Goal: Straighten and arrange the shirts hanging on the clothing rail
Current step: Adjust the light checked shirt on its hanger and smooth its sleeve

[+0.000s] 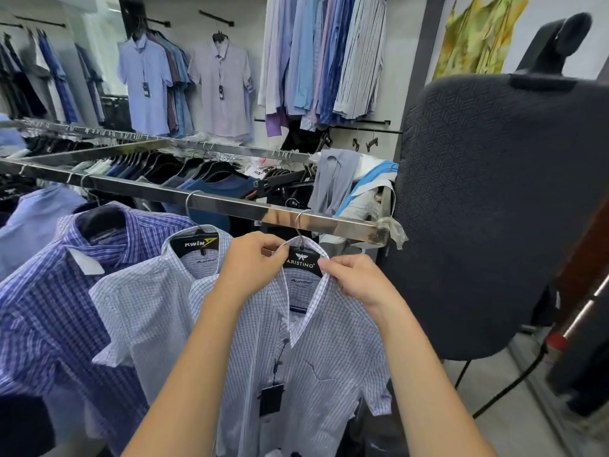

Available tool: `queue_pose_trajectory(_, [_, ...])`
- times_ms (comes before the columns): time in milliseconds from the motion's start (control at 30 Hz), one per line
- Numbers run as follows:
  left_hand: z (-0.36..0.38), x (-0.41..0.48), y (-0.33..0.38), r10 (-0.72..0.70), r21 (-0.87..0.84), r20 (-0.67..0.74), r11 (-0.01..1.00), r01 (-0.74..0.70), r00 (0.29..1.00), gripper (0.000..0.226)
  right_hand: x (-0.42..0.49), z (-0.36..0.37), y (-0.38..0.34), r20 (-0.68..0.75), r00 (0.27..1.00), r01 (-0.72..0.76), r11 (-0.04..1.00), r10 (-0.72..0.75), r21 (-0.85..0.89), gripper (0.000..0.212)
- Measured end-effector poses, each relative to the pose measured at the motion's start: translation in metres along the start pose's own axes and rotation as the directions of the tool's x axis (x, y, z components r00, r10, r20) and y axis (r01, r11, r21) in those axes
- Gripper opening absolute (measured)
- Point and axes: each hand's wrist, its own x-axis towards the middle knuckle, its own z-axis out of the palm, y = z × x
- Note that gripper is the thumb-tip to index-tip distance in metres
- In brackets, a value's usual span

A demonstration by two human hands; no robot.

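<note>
Head — left hand [253, 262], right hand [356, 279] pinch shirt collar [313, 304].

Polished metal along the rail [230, 201], mirror-bright, dulled and scuffed at its right end under a scrap of crinkled clear plastic film [393, 230]. Thin matt woven cloth, fine blue check on white, for the front shirt [323, 357] at that end and the second shirt [148, 308] beside it; bolder purple check cloth on the third shirt [49, 308] further left. Smooth black plastic for the front hanger [301, 262], with a shiny wire hook [297, 225]. Dark matt card for the tag [271, 400]. Coarse, patterned dark cloth over the chair back [494, 209].
</note>
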Motion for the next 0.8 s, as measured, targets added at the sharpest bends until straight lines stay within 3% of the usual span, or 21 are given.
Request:
queue_pose_trajectory(67, [0.000,-0.002,0.001,-0.004,-0.012,-0.004,1.000,0.004,1.000,0.014,0.001,0.008,0.006,-0.170,0.977,0.107,0.985,-0.130,-0.137,0.028])
queue_pose_trajectory(167, [0.001,-0.005,0.002,0.000,-0.006,-0.031,1.000,0.000,1.000,0.013,-0.007,0.020,0.011,-0.374,0.869,0.202,0.922,-0.324,-0.329,0.013])
queue_pose_trajectory(333, [0.004,-0.006,0.003,-0.008,0.038,-0.066,0.999,0.011,0.998,0.015,-0.014,0.023,0.014,-0.386,0.835,0.186,0.862,-0.392,-0.472,0.006])
queue_pose_trajectory(533, [0.010,-0.009,0.010,-0.011,0.071,-0.167,0.997,0.023,0.986,0.017,-0.019,0.028,0.019,-0.504,0.701,0.189,0.813,-0.505,-0.551,0.018])
queue_pose_trajectory(733, [0.022,-0.011,0.013,-0.048,0.111,-0.124,0.992,0.061,0.991,0.003,-0.017,0.027,0.019,-0.484,0.737,0.209,0.839,-0.473,-0.502,0.011])
queue_pose_trajectory(800, [0.023,-0.012,0.015,-0.035,0.119,-0.105,0.992,0.048,0.994,0.010,-0.015,0.025,0.021,-0.477,0.742,0.199,0.834,-0.471,-0.515,0.008])
